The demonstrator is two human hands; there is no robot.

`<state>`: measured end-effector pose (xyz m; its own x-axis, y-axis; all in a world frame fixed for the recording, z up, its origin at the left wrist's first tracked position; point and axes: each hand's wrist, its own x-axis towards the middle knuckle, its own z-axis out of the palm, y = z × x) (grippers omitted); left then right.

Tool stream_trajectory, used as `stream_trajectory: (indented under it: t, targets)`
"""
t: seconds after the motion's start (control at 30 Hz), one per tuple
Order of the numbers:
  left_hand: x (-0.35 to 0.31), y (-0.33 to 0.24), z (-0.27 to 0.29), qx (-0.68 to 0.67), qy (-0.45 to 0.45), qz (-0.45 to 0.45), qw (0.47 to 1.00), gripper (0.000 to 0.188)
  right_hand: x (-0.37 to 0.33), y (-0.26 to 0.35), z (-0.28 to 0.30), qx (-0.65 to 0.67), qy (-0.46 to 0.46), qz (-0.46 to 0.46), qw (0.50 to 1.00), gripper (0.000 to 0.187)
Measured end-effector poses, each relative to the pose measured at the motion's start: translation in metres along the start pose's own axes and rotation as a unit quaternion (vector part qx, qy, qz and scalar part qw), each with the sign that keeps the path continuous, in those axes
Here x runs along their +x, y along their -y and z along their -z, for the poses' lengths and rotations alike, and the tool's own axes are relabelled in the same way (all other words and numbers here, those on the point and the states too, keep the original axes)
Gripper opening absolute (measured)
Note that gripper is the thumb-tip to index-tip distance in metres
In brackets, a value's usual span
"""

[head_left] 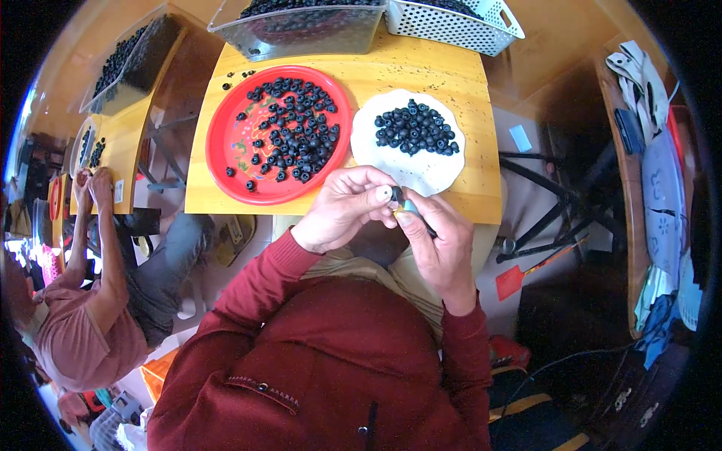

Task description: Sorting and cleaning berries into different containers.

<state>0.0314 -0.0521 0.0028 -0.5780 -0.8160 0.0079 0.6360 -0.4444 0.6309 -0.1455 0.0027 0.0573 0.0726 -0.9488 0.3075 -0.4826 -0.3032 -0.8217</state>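
Observation:
My left hand [350, 207] is closed, pinching a small black round part [396, 193] between thumb and fingertips just past the table's near edge. Close against it, my right hand [440, 244] is closed round a slim, dark-handled tool [429, 228]; its working end is too small to make out. A yellow bit and a pale blue-green bit show at the right fingertips. Beyond my left hand, a red round tray [218, 143] holds many loose black parts, some with a visible hole. A white scalloped plate [376, 161] beyond my right hand carries a heap of similar parts.
At the table's [474, 188] far edge stand a clear bin [316, 41] and a white perforated basket [444, 30], both holding black parts. Dark crumbs dot the wood. Another person [90, 323] works at a table on the left. A red fly swatter [511, 283] lies at right.

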Motion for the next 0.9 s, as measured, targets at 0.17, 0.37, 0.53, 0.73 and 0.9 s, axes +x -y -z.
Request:
stream_trajectory:
  t: [0.17, 0.37, 0.53, 0.73, 0.9]
  targets:
    - [-0.009, -0.007, -0.018, 0.013, 0.048, -0.009, 0.999, 0.016, -0.004, -0.012, 0.008, -0.015, -0.024, -0.034, 0.999, 0.027]
    - [-0.001, -0.008, -0.015, 0.014, 0.057, -0.021, 0.998, 0.016, -0.006, -0.006, 0.02, 0.049, -0.024, -0.03, 0.998, 0.03]
    - [-0.001, 0.0, -0.017, 0.023, 0.025, 0.005, 0.999, 0.016, -0.012, -0.007, 0.017, 0.071, -0.016, 0.01, 0.997, 0.034]
    - [-0.001, 0.001, -0.021, 0.034, 0.016, 0.012, 0.999, 0.016, -0.012, 0.001, 0.022, 0.058, 0.006, 0.016, 0.998, 0.03]
    - [0.0, 0.006, -0.02, 0.052, 0.022, 0.021, 0.998, 0.015, -0.013, 0.002, 0.028, 0.054, 0.009, 0.015, 0.998, 0.027]
